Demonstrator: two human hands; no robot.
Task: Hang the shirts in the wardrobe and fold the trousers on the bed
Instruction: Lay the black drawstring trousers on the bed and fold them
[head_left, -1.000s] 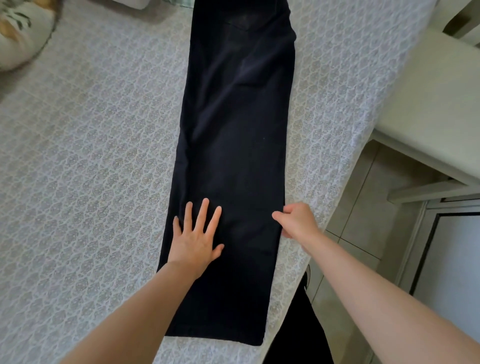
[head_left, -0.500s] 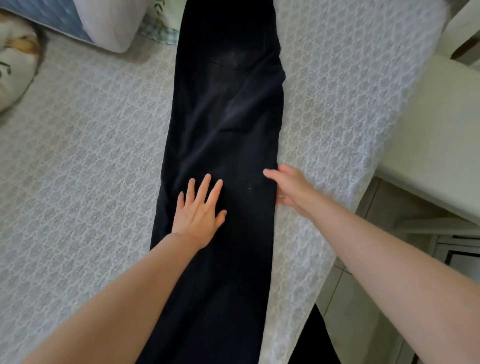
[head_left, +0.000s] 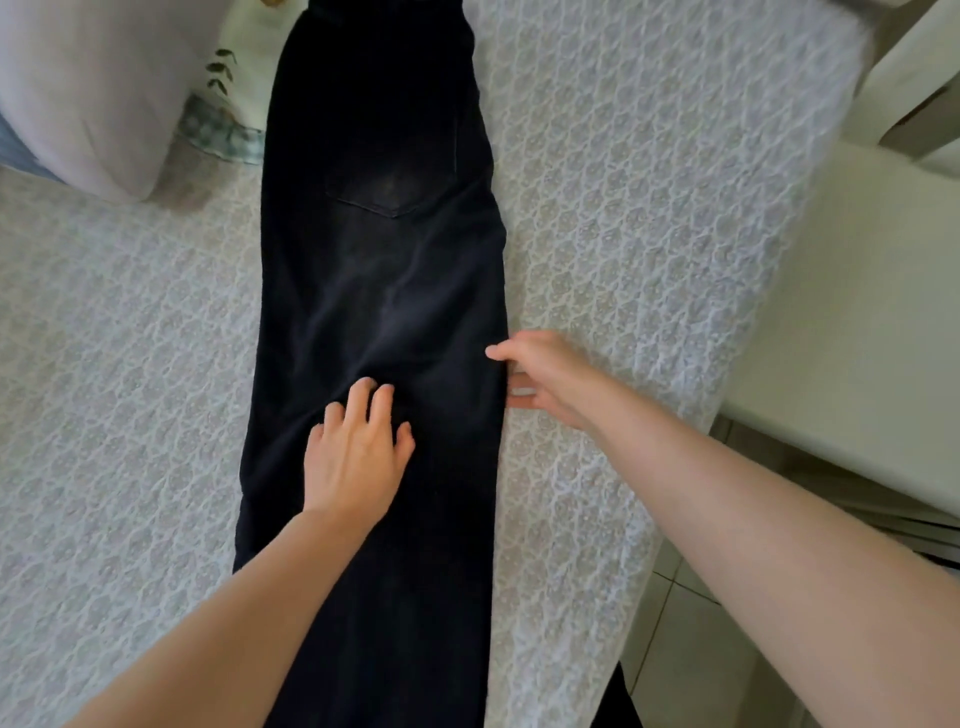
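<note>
The right grip (head_left: 545, 379) pinches the right edge of the trousers (head_left: 379, 291); the left grip (head_left: 358, 457) presses them, fingers curled, holding nothing. Their long axis runs near to far along the bed (head_left: 649, 208).

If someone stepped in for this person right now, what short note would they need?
Left hand: resting on top of the black trousers, fingers curled into the cloth, gripping nothing.
Right hand: at the trousers' right edge, thumb on top, fingers at the edge.
Trousers: laid lengthwise on the bed, legs stacked, back pocket up.
Left: fold them crosswise. No shirts or wardrobe in view.
</note>
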